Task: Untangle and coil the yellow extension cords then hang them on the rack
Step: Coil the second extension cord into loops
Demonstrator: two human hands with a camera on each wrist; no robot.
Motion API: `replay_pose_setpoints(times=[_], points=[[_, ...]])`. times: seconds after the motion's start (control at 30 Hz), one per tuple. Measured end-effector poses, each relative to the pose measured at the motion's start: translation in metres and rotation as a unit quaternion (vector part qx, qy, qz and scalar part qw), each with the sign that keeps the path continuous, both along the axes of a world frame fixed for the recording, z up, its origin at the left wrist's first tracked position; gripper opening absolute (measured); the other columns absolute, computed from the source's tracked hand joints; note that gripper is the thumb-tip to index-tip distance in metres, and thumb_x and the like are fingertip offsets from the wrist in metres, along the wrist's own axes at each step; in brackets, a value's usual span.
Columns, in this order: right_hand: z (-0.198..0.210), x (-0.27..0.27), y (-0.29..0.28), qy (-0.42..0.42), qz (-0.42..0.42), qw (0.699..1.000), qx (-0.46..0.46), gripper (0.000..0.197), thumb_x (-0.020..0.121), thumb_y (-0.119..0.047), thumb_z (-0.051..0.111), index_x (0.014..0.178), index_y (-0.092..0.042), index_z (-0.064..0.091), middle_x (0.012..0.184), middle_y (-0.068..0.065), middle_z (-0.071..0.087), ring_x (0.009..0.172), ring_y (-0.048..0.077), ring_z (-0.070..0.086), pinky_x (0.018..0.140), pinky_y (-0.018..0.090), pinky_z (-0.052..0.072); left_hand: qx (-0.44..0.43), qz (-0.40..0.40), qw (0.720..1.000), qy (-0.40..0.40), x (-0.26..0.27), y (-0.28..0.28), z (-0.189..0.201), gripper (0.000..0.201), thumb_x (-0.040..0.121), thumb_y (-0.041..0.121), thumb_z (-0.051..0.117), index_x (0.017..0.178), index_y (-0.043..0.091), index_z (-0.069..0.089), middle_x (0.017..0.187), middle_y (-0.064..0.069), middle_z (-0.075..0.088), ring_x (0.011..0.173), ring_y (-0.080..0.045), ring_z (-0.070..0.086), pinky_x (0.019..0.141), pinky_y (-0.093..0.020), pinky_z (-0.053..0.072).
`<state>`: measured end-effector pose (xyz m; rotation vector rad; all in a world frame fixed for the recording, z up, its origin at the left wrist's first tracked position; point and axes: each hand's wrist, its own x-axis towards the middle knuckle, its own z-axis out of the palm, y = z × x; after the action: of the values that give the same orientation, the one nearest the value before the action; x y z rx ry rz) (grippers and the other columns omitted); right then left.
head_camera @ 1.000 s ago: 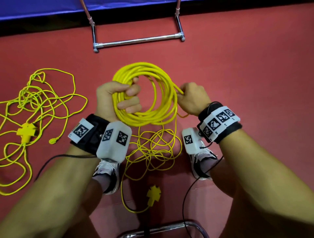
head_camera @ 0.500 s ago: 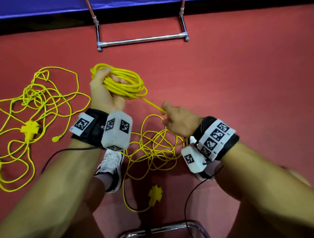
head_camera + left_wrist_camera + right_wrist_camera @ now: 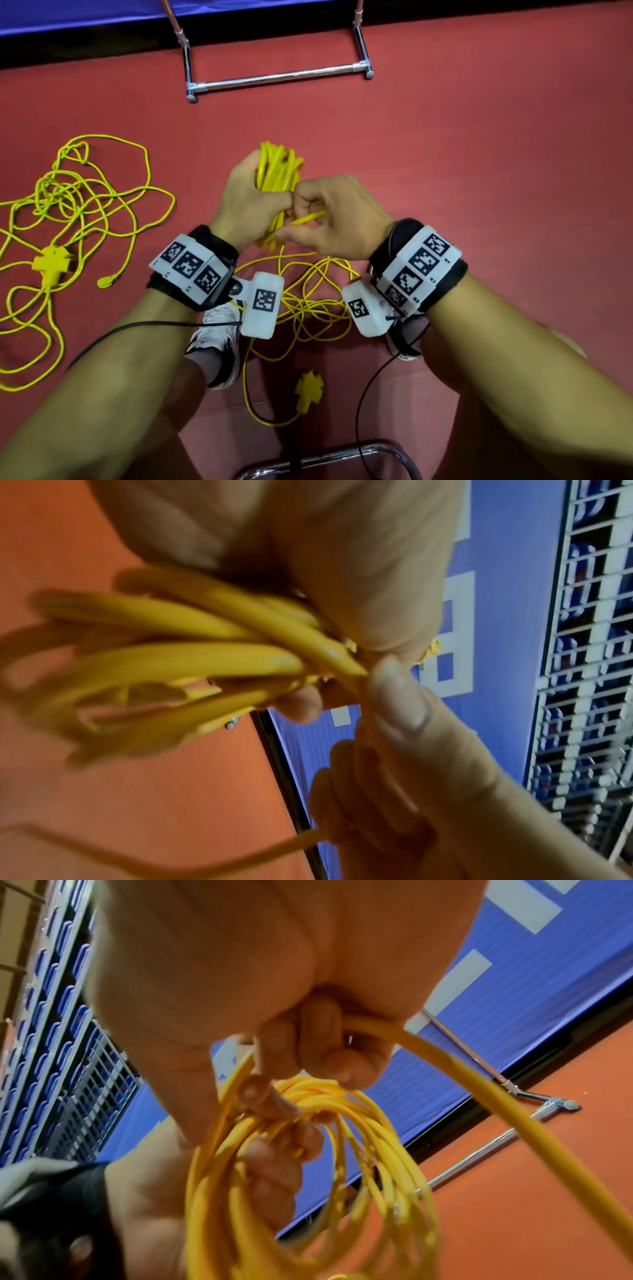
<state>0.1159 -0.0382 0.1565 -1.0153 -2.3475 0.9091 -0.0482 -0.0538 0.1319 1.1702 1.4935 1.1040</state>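
Observation:
My left hand (image 3: 250, 202) grips a bundle of yellow cord loops (image 3: 277, 171), seen edge-on above the red floor. My right hand (image 3: 329, 219) is pressed up against it and pinches a single strand (image 3: 308, 217) of the same cord. The wrist views show the coil (image 3: 308, 1177) hanging under the left fingers and the strand (image 3: 445, 1074) running out of the right fist. The loose rest of this cord (image 3: 308, 294) lies tangled between my feet, ending in a yellow cross-shaped socket (image 3: 309, 389). A second tangled yellow cord (image 3: 78, 212) lies at the left.
The chrome rack's base bar (image 3: 277, 78) lies on the red floor ahead, in front of a blue wall panel (image 3: 85, 17). Another chrome tube (image 3: 329, 459) curves at the bottom edge. Black sensor cables (image 3: 130, 329) trail from both wrists. My shoes (image 3: 219, 339) stand below the hands.
The left hand swung the coil from the left back to the centre and turned it edge-on. The right hand rose from the loose cord to meet it with a strand.

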Motion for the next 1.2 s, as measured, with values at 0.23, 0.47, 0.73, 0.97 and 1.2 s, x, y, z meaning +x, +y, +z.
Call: replay_pose_setpoints(times=[0.23, 0.47, 0.73, 0.97, 1.2], points=[[-0.003, 0.013, 0.016, 0.079, -0.020, 0.994, -0.077, 0.033, 0.068, -0.031, 0.086, 0.073, -0.021, 0.055, 0.056, -0.008, 0.054, 0.050, 0.006, 0.047, 0.051, 0.027, 0.042, -0.131, -0.099, 0.981, -0.101, 0.013, -0.005, 0.006, 0.011, 0.090, 0.022, 0.059, 0.092, 0.011, 0.061, 0.053, -0.008, 0.049, 0.031, -0.017, 0.042, 0.032, -0.019, 0.034], [-0.003, 0.023, 0.028, -0.038, -0.110, 0.993, -0.031, 0.052, 0.057, -0.069, 0.074, 0.066, -0.024, 0.051, 0.055, -0.008, 0.055, 0.053, 0.008, 0.050, 0.058, 0.034, 0.049, -0.116, -0.185, 0.963, -0.158, 0.013, -0.010, 0.011, 0.054, 0.065, 0.038, 0.078, 0.099, 0.005, 0.051, 0.060, -0.006, 0.048, 0.034, -0.011, 0.041, 0.036, -0.021, 0.034], [-0.010, 0.014, 0.027, 0.124, -0.012, 0.987, -0.105, 0.019, 0.082, -0.018, 0.073, 0.086, -0.018, 0.055, 0.071, -0.009, 0.050, 0.061, 0.001, 0.046, 0.058, 0.018, 0.039, -0.131, -0.126, 0.977, -0.113, 0.008, -0.008, 0.006, 0.031, 0.061, -0.003, 0.063, 0.089, 0.006, 0.054, 0.054, -0.005, 0.044, 0.033, -0.015, 0.034, 0.038, -0.023, 0.032], [-0.010, 0.013, 0.031, -0.003, -0.122, 0.992, -0.026, 0.062, 0.075, -0.069, 0.064, 0.061, -0.011, 0.050, 0.051, 0.001, 0.055, 0.051, 0.016, 0.049, 0.052, 0.033, 0.041, -0.130, -0.124, 0.981, -0.071, 0.012, -0.011, 0.005, 0.027, 0.064, 0.005, 0.068, 0.089, 0.011, 0.061, 0.057, -0.001, 0.052, 0.035, -0.019, 0.043, 0.043, -0.027, 0.037], [-0.008, 0.012, 0.031, -0.069, -0.111, 0.991, -0.018, 0.072, 0.074, -0.081, 0.045, 0.062, -0.011, 0.048, 0.051, 0.003, 0.047, 0.054, 0.021, 0.044, 0.055, 0.037, 0.040, -0.104, -0.102, 0.986, -0.083, 0.015, -0.011, 0.014, 0.014, 0.069, 0.014, 0.066, 0.082, 0.015, 0.062, 0.065, -0.016, 0.051, 0.034, -0.020, 0.039, 0.038, -0.028, 0.029]])
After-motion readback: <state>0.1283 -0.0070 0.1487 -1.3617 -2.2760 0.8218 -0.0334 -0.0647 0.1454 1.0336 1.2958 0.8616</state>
